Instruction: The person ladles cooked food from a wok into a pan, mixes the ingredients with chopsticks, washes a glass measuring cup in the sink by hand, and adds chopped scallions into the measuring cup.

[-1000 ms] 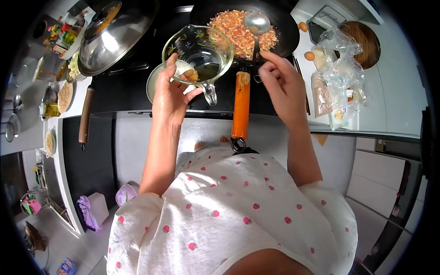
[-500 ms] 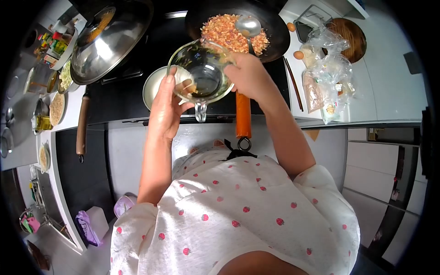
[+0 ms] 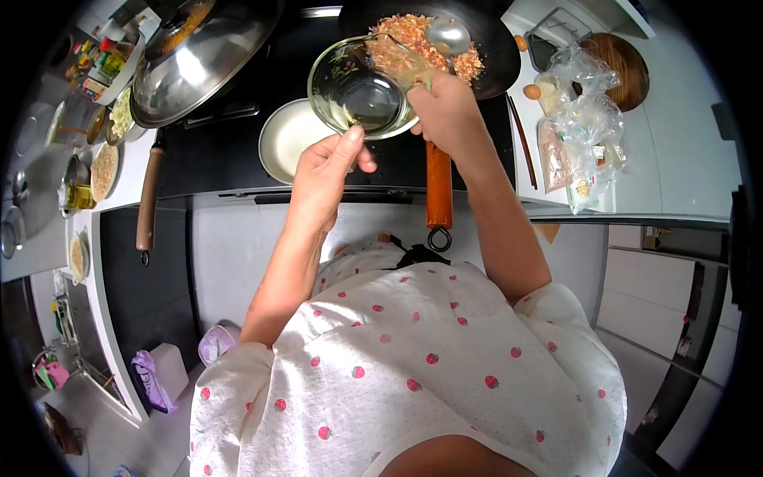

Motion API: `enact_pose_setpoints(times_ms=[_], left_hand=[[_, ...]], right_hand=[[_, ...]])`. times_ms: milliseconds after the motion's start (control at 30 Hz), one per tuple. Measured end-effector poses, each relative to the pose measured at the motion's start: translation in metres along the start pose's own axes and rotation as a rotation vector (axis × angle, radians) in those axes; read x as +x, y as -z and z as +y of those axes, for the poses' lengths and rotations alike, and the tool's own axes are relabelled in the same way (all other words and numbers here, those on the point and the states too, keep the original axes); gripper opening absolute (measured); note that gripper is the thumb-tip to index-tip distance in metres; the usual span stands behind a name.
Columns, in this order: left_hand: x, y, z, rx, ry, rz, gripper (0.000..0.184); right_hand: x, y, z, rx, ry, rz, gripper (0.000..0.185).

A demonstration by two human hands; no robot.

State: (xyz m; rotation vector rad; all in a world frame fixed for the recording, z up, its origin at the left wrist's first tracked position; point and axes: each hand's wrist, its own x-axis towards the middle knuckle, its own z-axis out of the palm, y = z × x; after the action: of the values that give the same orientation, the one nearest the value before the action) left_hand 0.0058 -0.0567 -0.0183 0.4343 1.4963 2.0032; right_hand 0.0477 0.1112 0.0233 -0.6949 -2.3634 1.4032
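Observation:
A clear glass bowl (image 3: pixel 338 83) is held above the black stovetop, overlapping the near left edge of the wok. My right hand (image 3: pixel 449 103) is closed on its right rim. At the bowl's near edge, my left hand (image 3: pixel 330 163) grips with thumb and bent fingers. Below and to the left sits a white bowl (image 3: pixel 278 147), partly covered by my left hand and the glass. The dark wok (image 3: pixel 499 67) holds chopped reddish-and-pale food (image 3: pixel 405 28). A metal ladle (image 3: pixel 447 36) rests there, its handle running behind my right hand.
The wok's orange wooden handle (image 3: pixel 439 187) points toward me. On the left, a second pan with a brown handle (image 3: pixel 147 207) lies under a steel lid (image 3: pixel 199 71). Chopsticks (image 3: pixel 521 143), an egg (image 3: pixel 532 91), plastic bags (image 3: pixel 584 119) and a round wooden board (image 3: pixel 624 71) occupy the right counter.
My left hand has shifted from the glass bowl's left side to its near edge. The bowl has moved slightly right and up in view, exposing more of the white bowl.

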Motion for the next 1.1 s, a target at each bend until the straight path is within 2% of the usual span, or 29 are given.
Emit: enact_pose_setpoints(times_ms=[167, 200, 233, 300, 367, 400, 433, 500, 533, 600, 733, 800, 833, 900, 933, 967, 1067, 1100], left_hand=[[0.006, -0.006, -0.001, -0.12, -0.094, 0.204, 0.03], [0.007, -0.01, 0.001, -0.094, -0.116, 0.283, 0.03], [0.009, -0.011, 0.003, -0.094, -0.121, 0.273, 0.03], [0.012, -0.008, 0.007, 0.015, -0.201, 0.364, 0.039], [0.017, -0.002, 0.008, -0.029, -0.188, 0.376, 0.037], [0.019, 0.002, 0.007, -0.046, -0.175, 0.376, 0.037], [0.022, 0.005, 0.007, -0.063, -0.163, 0.376, 0.038], [0.025, 0.01, 0.008, -0.074, -0.161, 0.391, 0.04], [0.026, 0.013, 0.009, -0.079, -0.156, 0.408, 0.043], [0.03, 0.016, 0.01, -0.068, -0.161, 0.411, 0.043], [0.035, 0.014, 0.011, -0.057, -0.143, 0.434, 0.044], [0.034, 0.018, 0.008, -0.055, -0.128, 0.43, 0.044], [0.034, 0.017, 0.007, -0.06, -0.131, 0.429, 0.044], [0.032, 0.016, 0.005, -0.055, -0.092, 0.471, 0.044], [0.031, 0.018, 0.002, -0.055, -0.094, 0.462, 0.044], [0.03, 0.018, 0.0, -0.057, -0.092, 0.466, 0.044], [0.028, 0.019, -0.003, -0.042, -0.084, 0.462, 0.044], [0.026, 0.019, -0.005, -0.036, -0.075, 0.468, 0.045]], right_hand=[[0.0, -0.006, -0.006, 0.086, -0.051, -0.048, 0.021], [0.002, -0.006, -0.009, 0.091, -0.087, -0.093, 0.022], [0.002, -0.006, -0.011, 0.096, -0.123, -0.139, 0.023], [0.0, 0.0, -0.015, 0.118, -0.1, -0.177, 0.027], [-0.002, 0.01, -0.017, 0.139, -0.041, -0.222, 0.032], [-0.001, 0.015, -0.013, -0.022, -0.04, -0.088, 0.035], [0.004, 0.019, 0.013, -0.252, 0.183, 0.157, 0.032], [0.001, 0.04, 0.042, -0.57, 0.368, 0.304, 0.035], [-0.002, 0.044, 0.048, -0.572, 0.367, 0.308, 0.035], [-0.01, 0.049, 0.054, -0.64, 0.245, 0.24, 0.045], [-0.008, 0.061, 0.046, -0.571, 0.348, 0.166, 0.051], [-0.007, 0.072, 0.05, -0.601, 0.162, -0.017, 0.055], [-0.008, 0.072, 0.051, -0.604, 0.165, -0.015, 0.055], [-0.014, 0.068, 0.059, -0.475, 0.268, -0.155, 0.05], [-0.015, 0.061, 0.065, -0.392, 0.26, -0.177, 0.039], [-0.013, 0.06, 0.064, -0.393, 0.261, -0.182, 0.039], [-0.006, 0.064, 0.062, -0.239, 0.24, -0.097, 0.017], [-0.004, 0.066, 0.062, -0.239, 0.242, -0.098, 0.017]])
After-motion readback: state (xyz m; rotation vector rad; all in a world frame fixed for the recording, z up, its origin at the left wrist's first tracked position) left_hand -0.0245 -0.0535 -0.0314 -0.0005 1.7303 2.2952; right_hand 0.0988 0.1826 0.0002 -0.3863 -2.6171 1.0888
